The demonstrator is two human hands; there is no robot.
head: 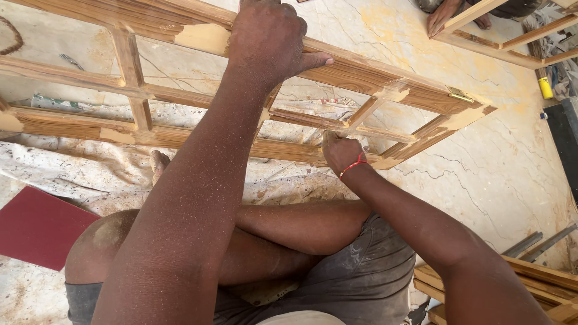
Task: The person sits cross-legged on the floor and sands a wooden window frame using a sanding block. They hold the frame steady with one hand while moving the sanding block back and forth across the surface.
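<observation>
The frame (180,135), a wooden lattice of rails and short crossbars with pale filler patches at the joints, lies flat on the floor (512,174), across a stained cloth (72,165), directly in front of the seated person's crossed legs.

Left hand (268,39): palm down on the far rail, fingers curled over its far edge, thumb lying along the near edge. It is pressed onto the wood.

Right hand (339,151): closed into a fist at the near rail, just below a crossbar joint. A red band (354,165) circles the wrist. Whether the fist holds anything cannot be told; the fingers are hidden.

The hands are well apart, on opposite rails of the frame.

A brass hinge (461,96) sits on the frame's right corner. A red sheet (39,227) lies on the floor at left. A second frame (512,42) lies at top right, another person's hand (441,18) resting on it. Timber pieces (542,283) are stacked at lower right.
</observation>
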